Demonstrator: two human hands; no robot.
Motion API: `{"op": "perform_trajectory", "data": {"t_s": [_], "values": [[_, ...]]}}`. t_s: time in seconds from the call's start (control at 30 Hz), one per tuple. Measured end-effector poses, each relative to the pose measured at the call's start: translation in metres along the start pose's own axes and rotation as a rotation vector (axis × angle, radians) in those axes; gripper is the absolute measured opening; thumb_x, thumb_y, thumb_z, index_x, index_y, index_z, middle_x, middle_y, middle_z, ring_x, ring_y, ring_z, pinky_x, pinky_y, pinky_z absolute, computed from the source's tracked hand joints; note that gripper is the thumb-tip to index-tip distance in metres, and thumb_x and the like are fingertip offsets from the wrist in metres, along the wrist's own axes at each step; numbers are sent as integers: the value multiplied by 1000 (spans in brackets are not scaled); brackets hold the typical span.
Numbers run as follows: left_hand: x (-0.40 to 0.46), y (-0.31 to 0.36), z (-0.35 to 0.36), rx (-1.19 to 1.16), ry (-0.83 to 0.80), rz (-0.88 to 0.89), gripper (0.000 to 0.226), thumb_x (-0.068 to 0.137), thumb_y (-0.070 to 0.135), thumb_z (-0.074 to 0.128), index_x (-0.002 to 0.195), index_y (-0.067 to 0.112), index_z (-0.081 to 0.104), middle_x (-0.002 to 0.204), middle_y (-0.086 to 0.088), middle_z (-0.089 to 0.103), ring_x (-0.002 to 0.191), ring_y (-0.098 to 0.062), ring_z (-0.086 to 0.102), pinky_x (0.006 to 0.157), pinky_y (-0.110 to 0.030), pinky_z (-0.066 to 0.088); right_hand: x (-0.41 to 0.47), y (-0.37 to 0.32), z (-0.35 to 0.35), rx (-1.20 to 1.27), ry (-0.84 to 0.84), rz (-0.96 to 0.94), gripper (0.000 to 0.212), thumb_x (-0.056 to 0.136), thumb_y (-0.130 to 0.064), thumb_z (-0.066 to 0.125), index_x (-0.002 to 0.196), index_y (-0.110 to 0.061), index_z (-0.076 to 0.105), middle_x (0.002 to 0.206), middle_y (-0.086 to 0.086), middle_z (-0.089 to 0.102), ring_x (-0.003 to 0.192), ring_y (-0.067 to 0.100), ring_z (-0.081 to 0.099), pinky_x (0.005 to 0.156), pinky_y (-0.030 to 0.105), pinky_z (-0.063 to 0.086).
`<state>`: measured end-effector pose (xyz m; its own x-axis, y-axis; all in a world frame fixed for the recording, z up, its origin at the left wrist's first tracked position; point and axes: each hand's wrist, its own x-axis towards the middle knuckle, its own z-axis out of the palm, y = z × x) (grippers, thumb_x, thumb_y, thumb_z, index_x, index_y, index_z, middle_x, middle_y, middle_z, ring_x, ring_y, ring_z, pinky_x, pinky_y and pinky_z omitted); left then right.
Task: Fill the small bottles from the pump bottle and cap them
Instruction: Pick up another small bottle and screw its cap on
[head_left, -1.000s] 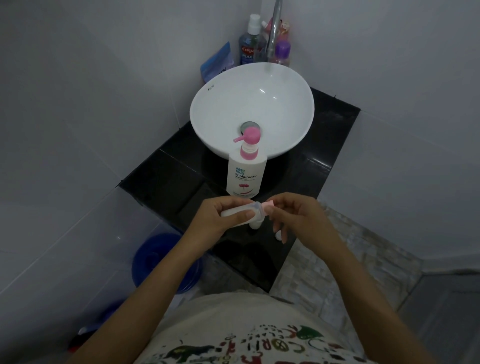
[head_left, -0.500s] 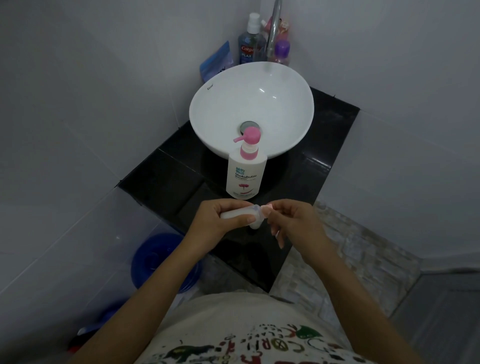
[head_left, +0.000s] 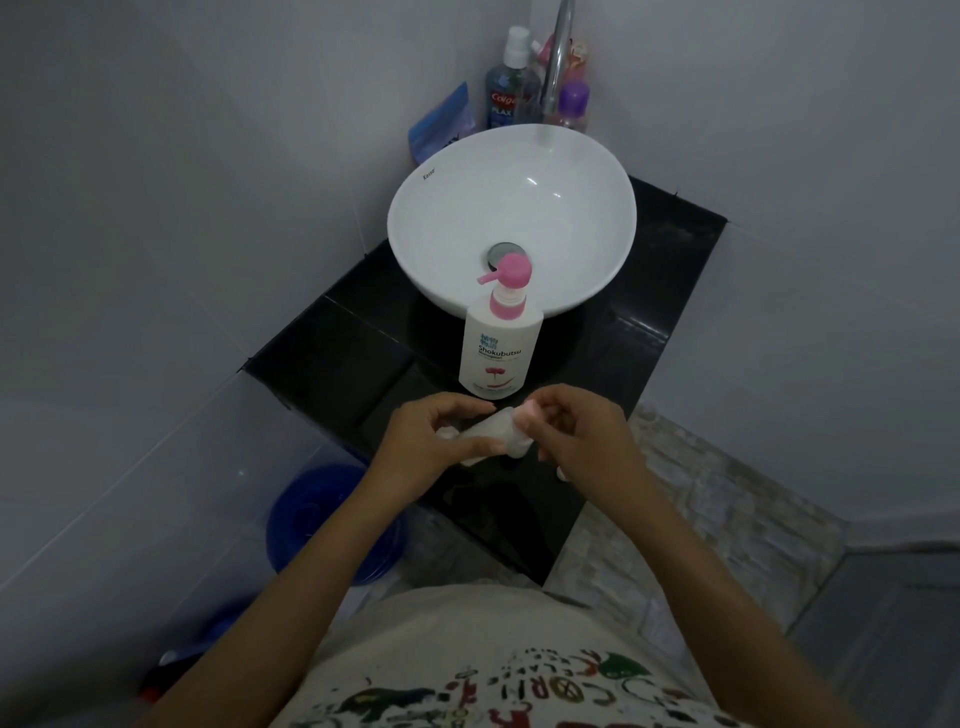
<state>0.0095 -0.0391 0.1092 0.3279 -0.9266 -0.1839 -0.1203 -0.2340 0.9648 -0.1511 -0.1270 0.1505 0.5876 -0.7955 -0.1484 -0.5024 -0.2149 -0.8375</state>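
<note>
Small bottle (head_left: 491, 430): lies near-horizontal above the desk (head_left: 322, 358) front edge, at 6 o'clock of the pump bottle (head_left: 500, 349). Left hand (head_left: 434, 441) grip curled round its body. Right hand (head_left: 576, 439) grip narrow, fingertips pinching the pink cap (head_left: 531, 413) at the bottle's neck end. Versus 0.5 s ago: bottle neck tilted slightly higher, right fingers turned further round the cap; pump bottle unmoved, upright before the basin (head_left: 592, 208), nozzle at 9 o'clock.
</note>
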Motion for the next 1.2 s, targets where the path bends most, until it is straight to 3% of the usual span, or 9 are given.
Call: {"op": "perform_trajectory", "data": {"t_s": [0.13,0.3,0.5,0.67,0.83,0.97,1.2], "values": [[2,-16,-15,25,74,-10,40,59,38,78,97,28,70,104,8,68,100,-5,62,84,-21,49,12,5,13,-254,2,-135,17,90,-26,58,99,-12,62,93,0,60,76,8,54,63,13,40],[4,-45,-26,96,147,-48,39,67,27,79,104,25,67,110,7,66,103,-6,59,89,-24,47,27,15,32,-572,-99,-257,20,93,-16,51,110,-8,56,111,8,58,93,25,59,76,31,46],[10,-78,-25,184,108,-80,46,66,18,83,108,25,64,112,3,64,102,-9,58,88,-24,46,43,32,52,-824,-257,-266,26,87,-8,54,113,-7,51,116,10,54,102,26,56,74,29,41],[19,-86,-21,185,75,-93,49,66,11,82,111,19,64,112,0,63,102,-13,57,85,-14,43,46,41,62,-885,-275,-264,26,87,-11,53,113,-8,51,117,11,54,106,26,52,76,32,42],[25,-91,-20,211,49,-100,49,65,6,81,109,19,65,111,-2,64,100,-13,60,86,-17,45,48,43,64,-883,-241,-261,24,89,-15,52,112,-8,52,115,11,56,105,26,53,75,33,42],[28,-94,-19,231,17,-101,47,65,3,80,106,20,65,107,0,65,95,-8,61,79,-7,43,48,43,61,-816,-218,-237,32,88,-22,56,118,-12,52,118,7,56,107,23,54,80,32,44],[33,-97,-14,263,0,-106,44,64,3,81,103,17,66,100,2,63,88,-2,57,72,1,39,33,43,29,-635,-30,-123,43,83,-36,64,122,-20,54,114,-2,57,103,16,56,79,27,45]]}}
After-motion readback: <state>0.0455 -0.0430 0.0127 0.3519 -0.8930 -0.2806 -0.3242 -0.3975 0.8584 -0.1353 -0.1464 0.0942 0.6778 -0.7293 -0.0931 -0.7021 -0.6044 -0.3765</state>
